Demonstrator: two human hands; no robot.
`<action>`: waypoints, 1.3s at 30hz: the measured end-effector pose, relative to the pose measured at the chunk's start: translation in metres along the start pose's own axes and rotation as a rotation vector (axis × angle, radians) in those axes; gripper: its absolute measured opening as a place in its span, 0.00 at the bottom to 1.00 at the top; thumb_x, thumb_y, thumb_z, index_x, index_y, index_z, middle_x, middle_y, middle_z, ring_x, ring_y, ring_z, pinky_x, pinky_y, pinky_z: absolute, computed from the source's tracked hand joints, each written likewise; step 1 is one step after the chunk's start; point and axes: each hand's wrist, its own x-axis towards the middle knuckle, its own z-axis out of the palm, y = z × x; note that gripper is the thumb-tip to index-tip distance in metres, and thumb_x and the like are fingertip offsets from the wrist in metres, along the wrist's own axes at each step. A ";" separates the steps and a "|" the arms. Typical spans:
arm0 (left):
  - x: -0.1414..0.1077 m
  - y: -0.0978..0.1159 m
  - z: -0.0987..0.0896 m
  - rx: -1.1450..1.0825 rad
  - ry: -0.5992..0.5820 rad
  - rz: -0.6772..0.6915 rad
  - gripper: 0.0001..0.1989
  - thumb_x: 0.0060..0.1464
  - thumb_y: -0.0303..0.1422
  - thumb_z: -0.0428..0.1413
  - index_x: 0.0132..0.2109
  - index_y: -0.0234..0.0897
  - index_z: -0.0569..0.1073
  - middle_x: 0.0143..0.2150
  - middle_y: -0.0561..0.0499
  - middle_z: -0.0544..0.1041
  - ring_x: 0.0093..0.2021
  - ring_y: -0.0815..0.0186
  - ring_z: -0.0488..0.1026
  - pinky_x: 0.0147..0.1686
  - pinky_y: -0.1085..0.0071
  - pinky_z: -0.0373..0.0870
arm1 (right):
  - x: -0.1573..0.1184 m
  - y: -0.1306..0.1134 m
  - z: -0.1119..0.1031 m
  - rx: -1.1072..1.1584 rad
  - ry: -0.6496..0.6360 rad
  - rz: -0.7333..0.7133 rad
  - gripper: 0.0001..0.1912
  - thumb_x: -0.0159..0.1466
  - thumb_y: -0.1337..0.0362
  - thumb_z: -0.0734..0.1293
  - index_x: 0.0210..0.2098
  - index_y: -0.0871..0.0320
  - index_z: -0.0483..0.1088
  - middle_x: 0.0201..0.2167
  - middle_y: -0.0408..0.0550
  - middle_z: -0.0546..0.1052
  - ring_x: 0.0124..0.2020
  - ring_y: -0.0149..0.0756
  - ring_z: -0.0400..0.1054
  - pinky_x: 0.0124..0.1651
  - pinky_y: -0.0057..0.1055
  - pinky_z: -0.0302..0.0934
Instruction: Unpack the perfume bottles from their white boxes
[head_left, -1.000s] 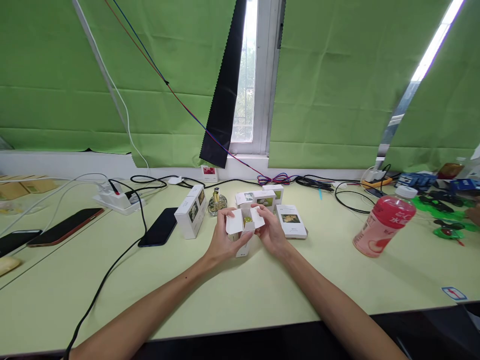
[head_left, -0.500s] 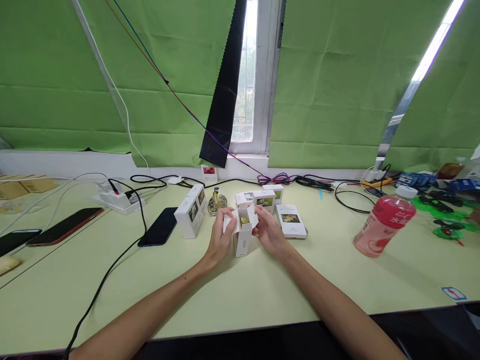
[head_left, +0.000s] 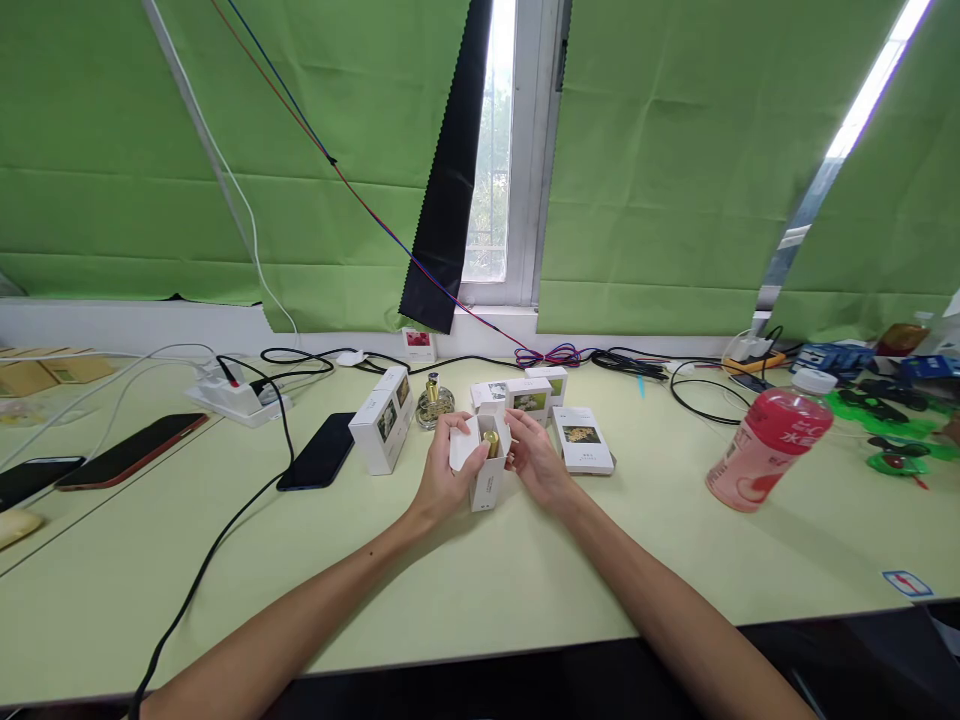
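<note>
**Box (head_left: pixel 486 489) upright beyond easy tipping, steadied by the left hand (head_left: pixel 444 478)**

The box stands nearer than the flask (head_left: pixel 433 406) and to its right, over the worktop (head_left: pixel 450 610); whether its base touches is unclear. The left hand grips its left side, thumb across the top. The right hand (head_left: pixel 543 466) is narrow, fingers curled at the right edge; whether they pinch, I cannot tell. The card looks light and fairly stiff, its flaps (head_left: pixel 462 449) easily creased. The part under the gold cap (head_left: pixel 491 440) may be heavier, even fragile. The low side walls seem the safest hold. Its long axis runs near vertical, mouth up.
</note>
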 end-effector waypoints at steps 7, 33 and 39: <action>0.000 0.001 -0.001 0.015 -0.033 -0.011 0.18 0.59 0.46 0.54 0.49 0.42 0.62 0.49 0.47 0.70 0.47 0.58 0.70 0.44 0.64 0.68 | 0.000 0.000 0.000 -0.023 -0.014 0.001 0.22 0.54 0.51 0.76 0.40 0.53 0.69 0.24 0.35 0.68 0.20 0.24 0.57 0.23 0.25 0.49; 0.004 0.002 -0.003 0.083 -0.109 0.106 0.25 0.62 0.46 0.53 0.63 0.44 0.65 0.58 0.42 0.69 0.60 0.53 0.66 0.59 0.53 0.64 | -0.004 -0.002 0.005 -0.160 0.025 0.015 0.25 0.51 0.48 0.77 0.41 0.54 0.69 0.22 0.36 0.69 0.20 0.25 0.56 0.24 0.26 0.49; 0.003 0.000 -0.003 0.070 -0.118 0.098 0.27 0.61 0.47 0.53 0.63 0.40 0.65 0.59 0.41 0.68 0.62 0.52 0.64 0.60 0.54 0.62 | -0.006 -0.003 0.007 -0.159 0.032 0.020 0.25 0.50 0.49 0.78 0.40 0.54 0.70 0.23 0.37 0.70 0.22 0.27 0.58 0.24 0.26 0.50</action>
